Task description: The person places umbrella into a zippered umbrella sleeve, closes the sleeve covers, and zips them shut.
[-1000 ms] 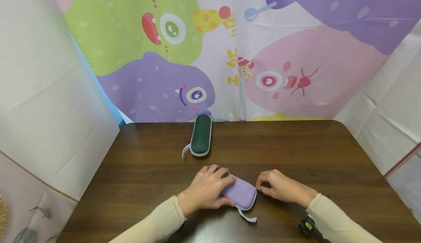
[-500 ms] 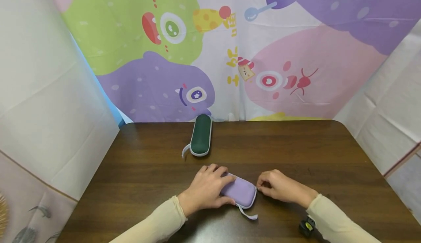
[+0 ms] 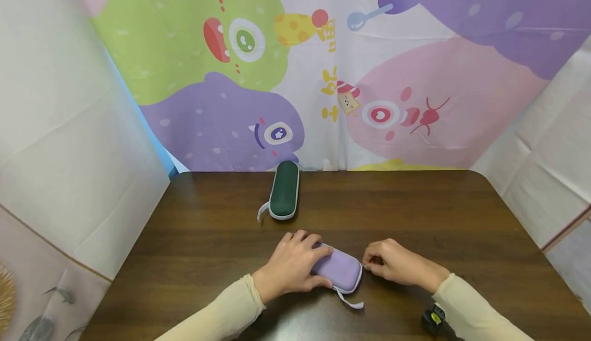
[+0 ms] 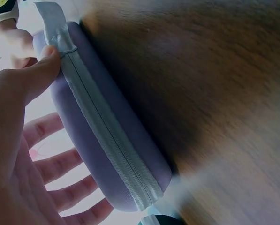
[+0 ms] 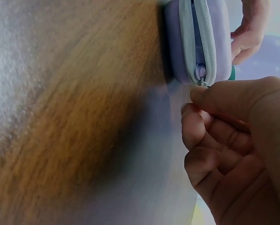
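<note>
A purple zip case point(image 3: 341, 274) lies on the table with a pale wrist strap point(image 3: 349, 301) on its near side. My left hand point(image 3: 287, 266) grips its left part, the thumb on the near side and the fingers over the top and far side. At the right end, my right hand point(image 3: 394, 261) pinches the small metal zip pull point(image 5: 203, 83) between thumb and index finger. In the right wrist view the zip gapes a little above the pull, and a purple braided bit point(image 5: 200, 71) shows in the gap. Along the strap side, the zip point(image 4: 104, 119) is closed.
A dark green zip case point(image 3: 284, 191) with a white strap lies at the back of the brown wooden table point(image 3: 392, 202). Behind it hangs a cartoon-printed cloth point(image 3: 415, 89). A small black device point(image 3: 433, 320) sits at my right sleeve.
</note>
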Available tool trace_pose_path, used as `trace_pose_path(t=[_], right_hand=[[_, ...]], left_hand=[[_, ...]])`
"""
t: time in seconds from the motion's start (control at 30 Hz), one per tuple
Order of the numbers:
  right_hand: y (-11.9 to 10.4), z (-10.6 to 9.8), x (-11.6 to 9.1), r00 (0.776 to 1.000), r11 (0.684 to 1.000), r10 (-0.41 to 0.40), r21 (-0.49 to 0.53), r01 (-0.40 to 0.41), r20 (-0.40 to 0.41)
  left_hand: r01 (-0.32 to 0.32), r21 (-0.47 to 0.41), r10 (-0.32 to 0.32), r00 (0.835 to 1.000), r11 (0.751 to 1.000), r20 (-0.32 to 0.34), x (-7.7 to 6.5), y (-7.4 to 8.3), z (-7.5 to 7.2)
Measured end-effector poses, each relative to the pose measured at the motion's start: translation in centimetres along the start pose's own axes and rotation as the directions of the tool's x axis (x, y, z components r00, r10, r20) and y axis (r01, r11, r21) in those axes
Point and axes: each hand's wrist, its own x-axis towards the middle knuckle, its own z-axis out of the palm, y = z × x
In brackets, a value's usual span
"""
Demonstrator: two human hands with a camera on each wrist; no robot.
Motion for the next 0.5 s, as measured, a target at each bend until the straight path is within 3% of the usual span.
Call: trace_pose_path(t=[0.5], right_hand=[[0.19, 0.25, -0.16, 0.999, 0.999, -0.031, -0.016, 0.031, -0.019]], left_hand=[[-0.011, -0.054, 0.012, 1.000, 0.998, 0.017, 0.06, -0.74, 0.18]])
